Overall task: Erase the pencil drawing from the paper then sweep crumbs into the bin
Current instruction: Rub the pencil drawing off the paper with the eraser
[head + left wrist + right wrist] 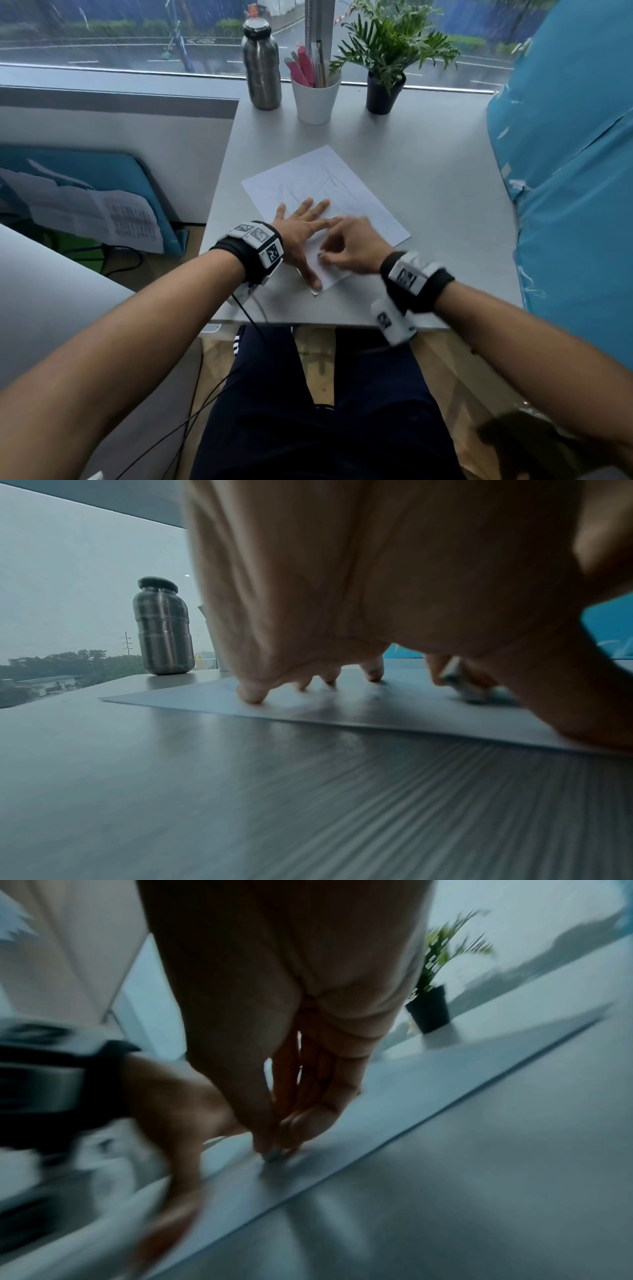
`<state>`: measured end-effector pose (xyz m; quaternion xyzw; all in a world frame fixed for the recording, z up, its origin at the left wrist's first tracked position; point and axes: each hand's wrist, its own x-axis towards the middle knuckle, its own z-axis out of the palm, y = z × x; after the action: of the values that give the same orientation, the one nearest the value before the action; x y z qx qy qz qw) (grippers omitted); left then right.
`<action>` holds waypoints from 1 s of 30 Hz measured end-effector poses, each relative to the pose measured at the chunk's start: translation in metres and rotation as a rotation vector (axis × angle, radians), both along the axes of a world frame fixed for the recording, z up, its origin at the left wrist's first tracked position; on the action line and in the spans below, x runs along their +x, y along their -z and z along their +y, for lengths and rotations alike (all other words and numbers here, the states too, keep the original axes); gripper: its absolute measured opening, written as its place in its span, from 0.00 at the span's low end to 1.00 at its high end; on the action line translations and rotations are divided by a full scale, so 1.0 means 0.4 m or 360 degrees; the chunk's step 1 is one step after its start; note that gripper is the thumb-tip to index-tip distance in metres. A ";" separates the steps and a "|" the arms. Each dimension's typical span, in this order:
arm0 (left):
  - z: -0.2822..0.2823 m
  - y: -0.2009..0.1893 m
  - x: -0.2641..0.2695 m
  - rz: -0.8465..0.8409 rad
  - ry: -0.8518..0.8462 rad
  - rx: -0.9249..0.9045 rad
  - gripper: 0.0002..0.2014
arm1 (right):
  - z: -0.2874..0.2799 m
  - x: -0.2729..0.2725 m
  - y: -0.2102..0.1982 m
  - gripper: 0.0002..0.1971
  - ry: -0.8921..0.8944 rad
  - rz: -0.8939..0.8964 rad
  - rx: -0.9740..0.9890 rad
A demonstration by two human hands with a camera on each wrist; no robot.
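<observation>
A white sheet of paper (pixel 329 185) with faint pencil lines lies skewed on the grey table (pixel 428 205). My left hand (pixel 305 226) presses flat on the sheet's near part with its fingers spread; its fingertips (pixel 251 695) touch the paper (pixel 342 710). Just to its right, my right hand (pixel 323 256) pinches a small white eraser (pixel 471 689) and holds it down against the sheet. In the blurred right wrist view the eraser's tip (pixel 274 1154) pokes out below the pinched fingertips (pixel 294 1126). Crumbs are too small to make out.
At the table's far edge stand a steel bottle (pixel 262 65), a white cup of pens (pixel 315 101) and a potted plant (pixel 383 89). A big blue-wrapped object (pixel 565 164) borders the table on the right. Another desk surface (pixel 41 308) lies at the left.
</observation>
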<state>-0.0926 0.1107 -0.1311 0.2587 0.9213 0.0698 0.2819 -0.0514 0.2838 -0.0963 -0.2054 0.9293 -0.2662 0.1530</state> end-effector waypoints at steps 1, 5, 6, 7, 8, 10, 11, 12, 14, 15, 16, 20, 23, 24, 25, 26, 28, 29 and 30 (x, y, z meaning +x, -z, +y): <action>0.000 0.001 0.000 -0.0014 -0.0012 0.0010 0.72 | 0.024 -0.040 -0.002 0.06 0.0114 0.0040 0.0015; 0.005 0.002 0.001 -0.0015 -0.0036 0.0019 0.73 | 0.059 -0.080 -0.006 0.06 0.0323 0.0160 -0.0024; 0.007 0.002 0.000 -0.0014 -0.0035 0.0007 0.73 | 0.033 -0.046 0.004 0.05 0.0217 0.0127 -0.0034; 0.007 0.002 0.000 -0.0010 -0.0036 0.0005 0.74 | 0.007 -0.003 0.005 0.05 0.0085 0.0069 -0.0035; 0.006 0.004 0.000 -0.0003 -0.0038 0.0010 0.74 | -0.004 0.021 0.005 0.05 -0.0007 0.0016 -0.0029; 0.005 0.005 0.001 -0.0015 -0.0042 0.0022 0.74 | 0.017 -0.016 -0.004 0.05 0.0038 0.0012 0.0012; 0.004 0.004 0.001 -0.0028 -0.0052 0.0032 0.73 | 0.039 -0.055 -0.009 0.06 0.0153 0.0058 0.0008; 0.005 0.003 0.001 -0.0036 -0.0064 0.0043 0.73 | 0.062 -0.083 -0.014 0.06 0.0253 0.0104 0.0003; 0.008 0.004 0.004 -0.0022 -0.0066 0.0046 0.73 | 0.065 -0.083 -0.011 0.07 0.0310 0.0139 -0.0001; 0.009 0.003 0.002 -0.0014 -0.0060 0.0037 0.74 | 0.046 -0.055 -0.002 0.06 0.0241 0.0113 -0.0006; 0.009 0.004 0.002 -0.0014 -0.0055 0.0027 0.74 | 0.020 -0.013 0.001 0.05 0.0101 0.0066 -0.0001; 0.009 0.003 0.003 -0.0021 -0.0054 0.0023 0.74 | 0.038 -0.043 -0.012 0.06 0.0122 0.0040 0.0054; 0.012 0.000 0.008 -0.0020 -0.0080 0.0028 0.73 | 0.072 -0.093 -0.017 0.07 0.0349 0.0146 0.0031; 0.013 0.002 0.007 -0.0012 -0.0079 0.0023 0.73 | 0.054 -0.070 -0.012 0.06 0.0303 0.0133 0.0027; 0.014 0.003 0.005 -0.0015 -0.0077 0.0018 0.74 | 0.028 -0.032 -0.005 0.05 0.0175 0.0096 0.0033; 0.014 0.004 0.005 -0.0019 -0.0078 0.0017 0.74 | 0.009 0.004 0.000 0.05 0.0051 0.0038 0.0018; 0.011 0.006 0.005 -0.0011 -0.0086 0.0019 0.75 | 0.014 -0.006 -0.003 0.06 0.0003 -0.0028 0.0064; 0.012 0.006 0.006 -0.0015 -0.0090 0.0022 0.74 | 0.032 -0.045 -0.004 0.06 0.0131 -0.0006 0.0087; 0.013 0.005 0.006 -0.0017 -0.0099 0.0032 0.74 | 0.052 -0.079 -0.009 0.07 0.0277 0.0025 0.0053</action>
<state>-0.0901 0.1157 -0.1330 0.2323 0.9266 0.0893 0.2818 -0.0830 0.3045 -0.0927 -0.1233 0.9491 -0.2614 0.1254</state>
